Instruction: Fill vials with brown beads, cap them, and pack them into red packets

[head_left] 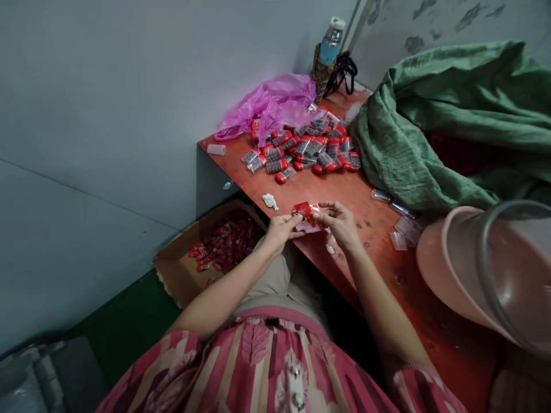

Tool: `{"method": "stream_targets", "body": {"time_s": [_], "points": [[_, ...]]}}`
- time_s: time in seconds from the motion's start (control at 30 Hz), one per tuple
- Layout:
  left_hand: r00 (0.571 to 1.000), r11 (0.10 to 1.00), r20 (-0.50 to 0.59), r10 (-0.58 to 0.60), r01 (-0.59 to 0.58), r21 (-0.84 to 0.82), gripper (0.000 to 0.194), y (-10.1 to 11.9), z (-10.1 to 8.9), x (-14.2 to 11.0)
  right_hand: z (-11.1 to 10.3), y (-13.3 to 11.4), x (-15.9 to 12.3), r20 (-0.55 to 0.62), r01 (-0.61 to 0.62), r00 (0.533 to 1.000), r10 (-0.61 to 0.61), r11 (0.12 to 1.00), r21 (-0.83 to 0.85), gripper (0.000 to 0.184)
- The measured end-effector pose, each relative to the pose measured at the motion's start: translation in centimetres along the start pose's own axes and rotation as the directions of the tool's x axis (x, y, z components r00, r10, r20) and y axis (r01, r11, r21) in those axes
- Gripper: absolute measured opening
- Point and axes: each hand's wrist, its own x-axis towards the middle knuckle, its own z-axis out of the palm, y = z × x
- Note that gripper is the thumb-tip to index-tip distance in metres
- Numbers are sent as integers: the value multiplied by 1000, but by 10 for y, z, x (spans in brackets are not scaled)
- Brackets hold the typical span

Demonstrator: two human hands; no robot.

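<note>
Between both hands, just over the near edge of the table, is a small red printed packet [302,210] with a clear, shiny margin. My left hand [282,229] pinches its left side with the thumb on top. On the packet's right side, the thumb and fingers of my right hand [339,222] are closed on it. Past the hands lies a pile of small red-capped clear containers [301,146] with dark contents. A crumpled white scrap [270,201] rests on the table close to my left hand.
A cardboard box [172,269] of red packets [226,244] sits below the table [365,269] on the left. Pink plastic bag [275,97] and bottle [330,43] stand behind the pile. At right are a green cloth sack [400,132], clear plastic sleeves [404,229] and pink tubs [447,258].
</note>
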Motion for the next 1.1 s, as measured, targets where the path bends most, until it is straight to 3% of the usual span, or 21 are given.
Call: {"method": "stream_targets", "body": {"time_s": [0.07, 0.1, 0.17, 0.23, 0.33, 0.37, 0.43, 0.5, 0.6, 0.67, 0.73, 0.83, 0.9, 0.93, 1.03, 1.1], "points": [[997, 999, -74, 6, -10, -50, 31, 5, -4, 0, -4, 5, 3, -36, 26, 999, -35, 976, -217, 44], [996, 998, -94, 2, -8, -66, 31, 7, -7, -1, -6, 8, 5, -32, 47, 997, -64, 921, -387, 42], [995, 996, -98, -17, 9, -85, 29, 11, -12, -1, -12, 7, 13, 33, 116, 991, -132, 691, -714, 36], [996, 994, -87, -31, 22, -108, 26, 14, -16, -1, -18, -4, 28, 122, 217, 963, -240, 426, -878, 31], [995, 985, -84, -56, 41, -168, 21, 16, -19, -1, -29, -31, 67, 268, 365, 846, -461, 133, -921, 30], [994, 981, -83, -69, 52, -187, 20, 17, -19, 0, -33, -41, 84, 348, 410, 810, -472, 33, -911, 35], [992, 972, -91, -88, 65, -228, 18, 20, -20, 0, -43, -54, 120, 483, 476, 776, -405, -125, -870, 46], [988, 960, -119, -102, 66, -273, 18, 23, -22, -1, -52, -58, 151, 624, 584, 740, -250, -221, -781, 48], [980, 941, -152, -124, 68, -332, 18, 27, -26, -3, -58, -53, 180, 731, 696, 674, -102, -244, -675, 42], [977, 925, -165, -132, 62, -376, 20, 29, -29, -4, -56, -46, 183, 738, 712, 663, -127, -199, -673, 36], [972, 901, -189, -137, 43, -432, 21, 30, -32, -3, -50, -41, 169, 656, 656, 715, -242, -94, -749, 34], [965, 864, -214, -152, 24, -503, 23, 30, -35, 0, -36, -35, 122, 350, 453, 831, -432, 160, -877, 47], [968, 849, -206, -146, 16, -528, 23, 30, -35, 2, -29, -33, 82, 270, 397, 867, -420, 254, -882, 48], [969, 848, -203, -139, 11, -531, 23, 29, -35, 3, -28, -32, 63, 279, 378, 890, -360, 243, -893, 46], [969, 869, -205, -137, 18, -495, 20, 29, -30, 2, -35, -29, 23, 283, 291, 949, -141, 39, -956, 31], [971, 891, -201, -132, 27, -452, 19, 27, -24, -1, -48, -26, 14, 310, 311, 950, -45, 21, -950, 31]]}}
